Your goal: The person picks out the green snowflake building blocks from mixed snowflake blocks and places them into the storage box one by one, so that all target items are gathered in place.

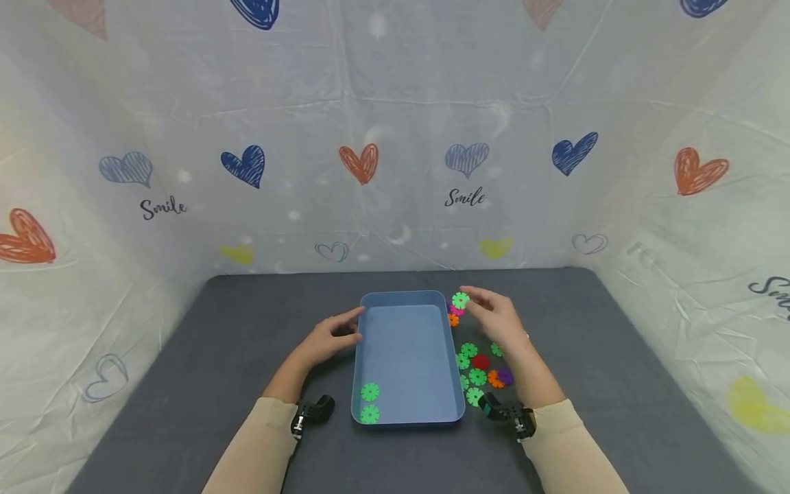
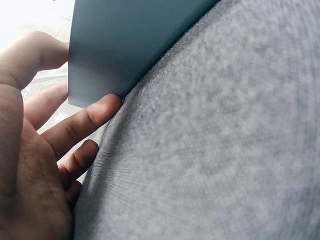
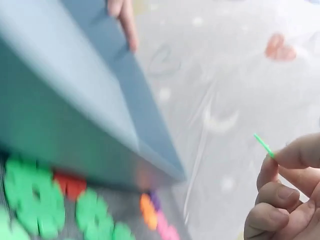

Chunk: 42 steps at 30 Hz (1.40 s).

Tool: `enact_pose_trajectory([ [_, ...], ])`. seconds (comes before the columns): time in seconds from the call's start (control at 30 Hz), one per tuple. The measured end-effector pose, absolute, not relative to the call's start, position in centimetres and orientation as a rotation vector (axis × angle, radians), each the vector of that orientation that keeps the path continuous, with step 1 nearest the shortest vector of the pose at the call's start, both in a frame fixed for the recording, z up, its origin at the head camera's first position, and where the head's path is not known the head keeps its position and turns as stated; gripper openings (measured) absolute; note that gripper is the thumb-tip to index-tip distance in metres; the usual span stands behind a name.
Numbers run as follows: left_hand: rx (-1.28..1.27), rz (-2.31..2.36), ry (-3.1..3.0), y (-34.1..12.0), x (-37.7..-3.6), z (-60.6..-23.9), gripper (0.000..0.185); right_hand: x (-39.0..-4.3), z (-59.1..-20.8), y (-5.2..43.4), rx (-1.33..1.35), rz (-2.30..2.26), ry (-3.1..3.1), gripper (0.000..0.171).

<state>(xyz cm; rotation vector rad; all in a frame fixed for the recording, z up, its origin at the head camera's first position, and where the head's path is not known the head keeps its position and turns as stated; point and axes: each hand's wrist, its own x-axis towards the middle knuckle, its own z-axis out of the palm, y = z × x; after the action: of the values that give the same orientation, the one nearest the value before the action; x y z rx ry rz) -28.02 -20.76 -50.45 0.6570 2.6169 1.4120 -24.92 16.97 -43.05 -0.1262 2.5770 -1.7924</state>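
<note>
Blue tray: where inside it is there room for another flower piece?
Most of the blue tray floor is bare; only two green pieces sit in its near-left corner. Right of the tray, the loose pieces crowd the mat.

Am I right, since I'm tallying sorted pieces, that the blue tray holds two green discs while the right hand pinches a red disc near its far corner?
Not quite: the disc pinched in the right hand is green, not red, as the head view shows. The rest holds: the blue tray holds two green discs, and the hand is near its far corner.
</note>
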Motion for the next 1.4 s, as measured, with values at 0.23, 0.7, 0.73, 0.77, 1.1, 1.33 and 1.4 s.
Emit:
enact_pose_trajectory([
  [0.23,0.655,1.403,2.631,-20.5,-27.7,-49.8,0.062,-23.2,-41.5,13.7,-0.293,-1.998,2.314,0.037],
  [0.7,0.607,1.402,2.636,-20.5,-28.0,-50.4,0.063,-20.4,-44.5,6.5,-0.516,-1.861,2.219,0.034],
  [0.73,0.608,1.403,2.636,-20.5,-28.0,-50.4,0.063,-20.4,-44.9,6.1,-0.506,-1.84,2.233,0.033],
  [0.77,0.61,1.402,2.636,-20.5,-28.0,-50.3,0.063,-20.4,-45.3,5.8,-0.496,-1.812,2.26,0.031],
  [1.1,0.628,1.378,2.623,-19.7,-26.5,-48.0,0.06,-20.3,-47.5,4.0,-0.51,-1.443,2.548,0.022],
  [1.33,0.627,1.386,2.646,-20.1,-27.4,-49.6,0.062,-20.2,-47.5,4.0,-0.579,-1.357,2.554,0.021],
  [1.4,0.627,1.389,2.65,-20.3,-27.7,-50.1,0.062,-20.2,-47.2,4.1,-0.6,-1.342,2.536,0.023],
])
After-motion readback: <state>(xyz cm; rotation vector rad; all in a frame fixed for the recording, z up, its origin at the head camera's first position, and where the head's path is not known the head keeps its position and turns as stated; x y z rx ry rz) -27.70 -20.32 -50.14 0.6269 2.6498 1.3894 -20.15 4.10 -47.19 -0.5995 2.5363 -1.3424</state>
